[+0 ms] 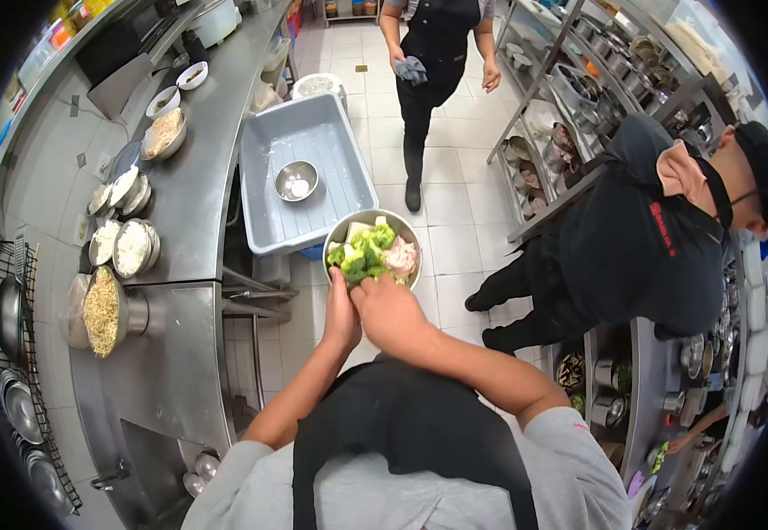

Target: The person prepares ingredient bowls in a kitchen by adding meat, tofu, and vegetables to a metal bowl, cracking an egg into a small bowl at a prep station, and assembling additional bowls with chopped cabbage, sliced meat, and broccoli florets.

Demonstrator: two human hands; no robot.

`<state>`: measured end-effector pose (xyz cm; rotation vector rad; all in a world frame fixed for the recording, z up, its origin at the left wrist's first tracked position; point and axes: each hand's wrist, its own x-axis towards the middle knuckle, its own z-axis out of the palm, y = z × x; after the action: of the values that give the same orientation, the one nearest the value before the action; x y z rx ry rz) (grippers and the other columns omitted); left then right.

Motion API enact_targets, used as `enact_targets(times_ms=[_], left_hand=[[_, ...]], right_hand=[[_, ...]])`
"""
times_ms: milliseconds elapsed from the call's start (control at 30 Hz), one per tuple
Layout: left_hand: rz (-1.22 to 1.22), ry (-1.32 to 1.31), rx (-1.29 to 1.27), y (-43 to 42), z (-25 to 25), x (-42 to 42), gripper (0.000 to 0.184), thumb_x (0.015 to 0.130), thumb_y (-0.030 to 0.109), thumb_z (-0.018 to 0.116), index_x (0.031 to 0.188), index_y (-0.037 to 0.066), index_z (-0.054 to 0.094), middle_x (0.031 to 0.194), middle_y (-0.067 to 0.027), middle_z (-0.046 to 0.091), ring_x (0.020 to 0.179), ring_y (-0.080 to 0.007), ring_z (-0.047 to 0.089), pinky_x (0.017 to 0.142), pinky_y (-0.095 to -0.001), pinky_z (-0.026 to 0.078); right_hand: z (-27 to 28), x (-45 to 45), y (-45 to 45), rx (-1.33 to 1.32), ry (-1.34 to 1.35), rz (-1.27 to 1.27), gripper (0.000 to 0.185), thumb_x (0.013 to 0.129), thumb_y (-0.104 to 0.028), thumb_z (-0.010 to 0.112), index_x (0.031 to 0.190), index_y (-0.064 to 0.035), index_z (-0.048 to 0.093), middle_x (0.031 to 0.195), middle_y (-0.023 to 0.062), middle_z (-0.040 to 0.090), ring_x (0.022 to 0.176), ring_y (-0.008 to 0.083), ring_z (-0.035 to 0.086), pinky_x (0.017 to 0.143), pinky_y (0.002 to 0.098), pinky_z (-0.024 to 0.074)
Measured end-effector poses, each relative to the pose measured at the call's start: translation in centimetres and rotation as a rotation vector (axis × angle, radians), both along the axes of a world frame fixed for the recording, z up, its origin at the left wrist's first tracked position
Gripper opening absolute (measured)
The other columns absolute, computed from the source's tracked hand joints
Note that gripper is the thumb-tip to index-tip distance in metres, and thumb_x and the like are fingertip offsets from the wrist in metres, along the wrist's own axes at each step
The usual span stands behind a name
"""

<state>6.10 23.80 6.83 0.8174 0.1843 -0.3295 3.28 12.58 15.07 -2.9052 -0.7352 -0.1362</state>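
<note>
A round metal bowl (413, 281) is held out in front of my body. Bright green broccoli (368, 245) fills its left and middle, with pale chunks beside it and a heap of pinkish shredded food (401, 256) on the right. My left hand (340, 314) grips the bowl's near left side, thumb up along the rim. Over the near rim lies my right hand (390, 307), its fingers curled in against the broccoli; whether they pinch a piece is hidden.
Beyond the bowl, a grey plastic tub (260, 159) holds a small metal bowl (296, 181). Along the left, a steel counter (185, 256) bears several filled bowls. One person (441, 53) with a cloth stands ahead; another person (640, 238) bends close by at right, near the shelves (543, 97).
</note>
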Motion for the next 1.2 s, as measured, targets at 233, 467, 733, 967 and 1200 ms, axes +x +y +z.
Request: enact_targets(times_ms=[233,467,733,967,1200], left_hand=[[0.008,0.139,0.111,-4.7,3.9,6.3,0.062,0.107,0.059,0.028,0.137,0.010,0.052,0.118,-0.0075,0.067,0.098,-0.0160,0.067,0.069,-0.0308,0.056],[0.146,0.039,0.135,-6.1,2.7,10.6,0.066,0.107,0.057,0.029,0.136,0.003,0.051,0.120,-0.0128,0.066,0.100,-0.0204,0.069,0.075,-0.0314,0.058],[0.162,0.110,0.106,-1.7,1.9,16.3,0.067,0.106,0.060,0.029,0.137,0.005,0.051,0.116,-0.0094,0.067,0.091,-0.0152,0.068,0.062,-0.0284,0.055],[0.228,0.155,0.129,3.9,-1.7,20.4,0.067,0.105,0.062,0.029,0.131,0.006,0.054,0.098,-0.0036,0.069,0.067,-0.0057,0.062,0.040,-0.0201,0.038],[0.320,0.178,0.127,9.3,-1.5,23.7,0.066,0.105,0.063,0.032,0.127,0.006,0.056,0.090,-0.0018,0.067,0.057,-0.0037,0.055,0.038,-0.0207,0.032]], right_hand=[[1.9,7.2,-7.2,0.229,0.062,0.168,0.014,0.081,-0.006,0.063,0.094,-0.0039,0.063,0.092,0.0146,0.065,0.091,0.0348,0.062,0.083,0.0443,0.0515],[2.3,12.9,-7.7,0.186,0.279,0.146,0.017,0.083,-0.007,0.066,0.100,-0.0046,0.061,0.095,0.0142,0.066,0.096,0.0350,0.063,0.084,0.0459,0.0514],[1.8,20.9,-5.8,0.753,0.658,0.163,0.020,0.086,-0.007,0.071,0.105,-0.0053,0.063,0.098,0.0089,0.069,0.088,0.0251,0.066,0.078,0.0357,0.0526],[4.2,33.3,-5.9,1.771,1.600,0.068,0.022,0.100,-0.020,0.056,0.112,-0.0034,0.064,0.096,0.0078,0.065,0.069,0.0098,0.050,0.060,0.0221,0.0406],[1.7,41.1,-3.9,1.726,1.561,-0.243,0.020,0.100,-0.023,0.056,0.102,-0.0047,0.065,0.097,0.0093,0.065,0.077,0.0156,0.060,0.056,0.0262,0.0450]])
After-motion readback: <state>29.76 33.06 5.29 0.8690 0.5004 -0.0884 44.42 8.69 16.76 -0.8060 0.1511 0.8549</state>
